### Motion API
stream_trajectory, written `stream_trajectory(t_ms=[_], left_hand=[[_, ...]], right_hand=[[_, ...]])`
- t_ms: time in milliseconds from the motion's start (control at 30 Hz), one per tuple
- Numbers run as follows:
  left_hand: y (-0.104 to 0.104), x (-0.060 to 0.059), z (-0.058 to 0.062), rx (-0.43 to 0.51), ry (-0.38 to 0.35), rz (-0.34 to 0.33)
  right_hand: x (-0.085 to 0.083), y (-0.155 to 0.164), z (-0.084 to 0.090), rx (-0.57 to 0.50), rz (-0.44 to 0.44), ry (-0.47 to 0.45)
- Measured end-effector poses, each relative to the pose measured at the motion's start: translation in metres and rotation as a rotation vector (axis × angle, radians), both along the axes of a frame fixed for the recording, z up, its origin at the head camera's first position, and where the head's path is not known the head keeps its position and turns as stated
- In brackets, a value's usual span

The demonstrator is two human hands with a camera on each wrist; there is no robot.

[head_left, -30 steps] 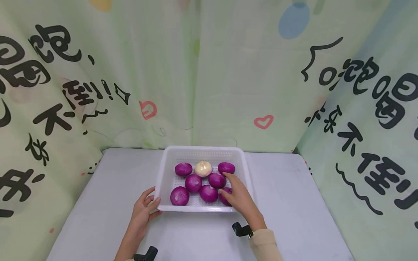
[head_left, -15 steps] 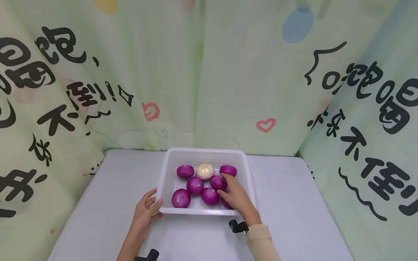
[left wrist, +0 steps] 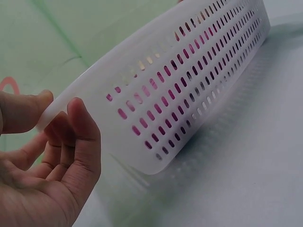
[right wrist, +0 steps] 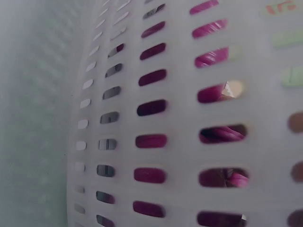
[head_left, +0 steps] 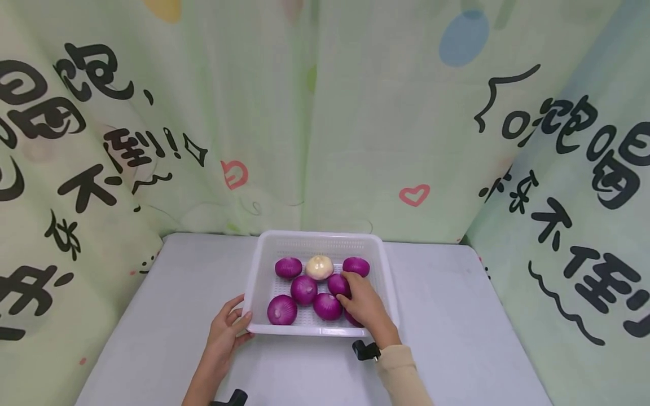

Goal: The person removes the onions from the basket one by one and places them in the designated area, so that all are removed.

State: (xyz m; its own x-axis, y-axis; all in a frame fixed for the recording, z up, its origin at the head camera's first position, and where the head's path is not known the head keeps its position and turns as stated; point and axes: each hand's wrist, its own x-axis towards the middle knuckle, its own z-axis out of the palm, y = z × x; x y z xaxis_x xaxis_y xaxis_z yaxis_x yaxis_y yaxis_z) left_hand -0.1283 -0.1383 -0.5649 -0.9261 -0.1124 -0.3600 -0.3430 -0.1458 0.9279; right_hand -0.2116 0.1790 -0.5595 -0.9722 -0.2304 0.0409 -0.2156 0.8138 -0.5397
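Seven purple onions [head_left: 304,289], one white onion [head_left: 319,267]

The head view looks down from above; both wrist views sit close against the basket [head_left: 264,265] wall beyond the fingers [left wrist: 80,142].
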Motion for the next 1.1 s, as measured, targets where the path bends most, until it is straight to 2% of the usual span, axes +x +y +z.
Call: stream_trajectory(t_ms=[300,1100], left_hand=[[0.0005,-0.0012,-0.0022,-0.010,-0.001,-0.007],[0.0022,0.0063,-0.0044,0.023,0.018,0.015]], right_hand=[[0.0007,-0.0011,-0.0006,0.003,0.005,-0.031],[0.0045,-0.0019,-0.0028,0.008,0.032,0.050]])
